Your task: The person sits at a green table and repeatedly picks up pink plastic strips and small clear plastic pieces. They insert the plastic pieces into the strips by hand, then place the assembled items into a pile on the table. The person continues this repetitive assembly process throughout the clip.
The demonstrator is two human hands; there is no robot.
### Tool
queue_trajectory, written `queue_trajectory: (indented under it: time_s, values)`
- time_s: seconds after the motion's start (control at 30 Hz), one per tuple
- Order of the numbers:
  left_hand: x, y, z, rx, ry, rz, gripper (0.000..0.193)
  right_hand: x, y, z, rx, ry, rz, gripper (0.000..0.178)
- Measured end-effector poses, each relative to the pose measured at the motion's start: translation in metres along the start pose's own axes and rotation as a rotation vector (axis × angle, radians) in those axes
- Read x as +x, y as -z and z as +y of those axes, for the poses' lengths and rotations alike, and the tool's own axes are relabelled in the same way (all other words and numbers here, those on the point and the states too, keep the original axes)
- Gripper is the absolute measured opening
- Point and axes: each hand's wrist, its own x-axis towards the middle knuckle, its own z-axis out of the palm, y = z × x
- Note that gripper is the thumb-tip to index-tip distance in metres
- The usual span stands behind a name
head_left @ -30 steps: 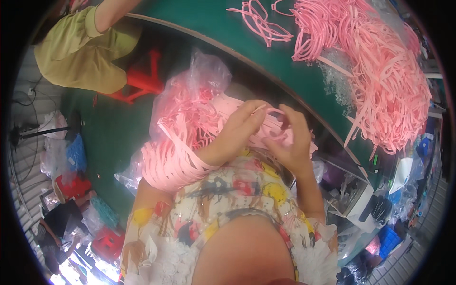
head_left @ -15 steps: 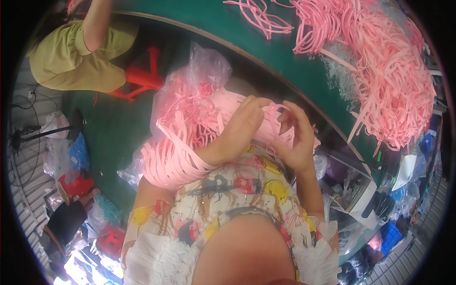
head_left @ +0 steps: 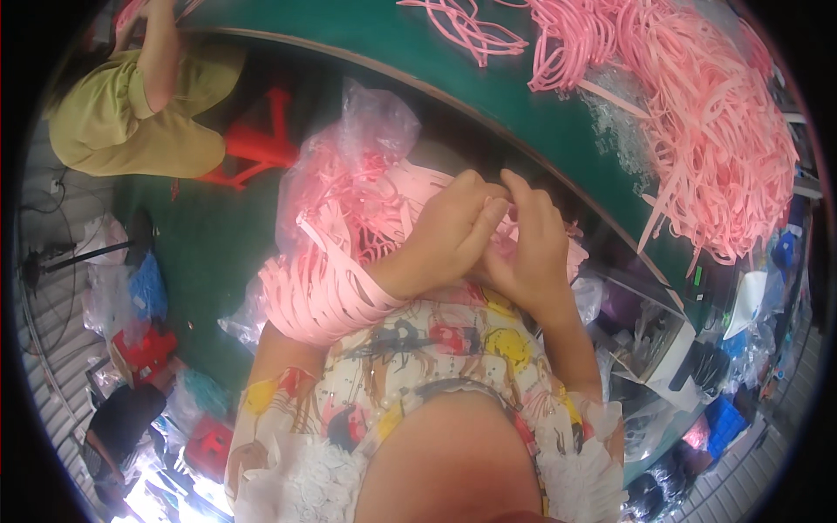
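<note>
Both hands meet over the lap. Left hand [head_left: 445, 231] and right hand [head_left: 532, 240] pinch closed on thin pink bands [head_left: 510, 228], fingertips touching; exactly how many bands sit between them cannot be told.

Left forearm carries a thick stack of bands [head_left: 318, 292], threaded on like bracelets from wrist toward elbow. This looks like the finished share.

Just beyond the hands, a clear bag [head_left: 349, 166] of loose pink bands rests on the lap, well filled. Judgement: much left there.

Further off, the green table [head_left: 523, 113] holds a large tangled heap [head_left: 697, 131] of the same bands, with a smaller tangle [head_left: 466, 30] toward its middle. Seemingly unsorted; the work looks far from done.

Far left, another person in a yellow-green top [head_left: 122, 113] sits beside a red stool [head_left: 257, 139].
</note>
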Motion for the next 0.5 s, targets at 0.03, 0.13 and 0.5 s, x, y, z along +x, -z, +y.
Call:
queue_trajectory:
  time_s: [0.03,0.13,0.5]
  values:
    - [0.001,0.001,-0.002,-0.011,0.002,0.004,0.024,0.000,0.000,0.000,-0.003,-0.036,-0.034,0.063]
    - [0.001,0.007,-0.004,-0.197,0.079,0.012,0.028,0.005,0.013,-0.001,0.036,-0.046,-0.087,0.053]
    - [0.002,0.036,0.003,-0.761,0.655,-0.410,0.028,0.005,0.055,0.041,0.368,-0.130,-0.387,0.037]
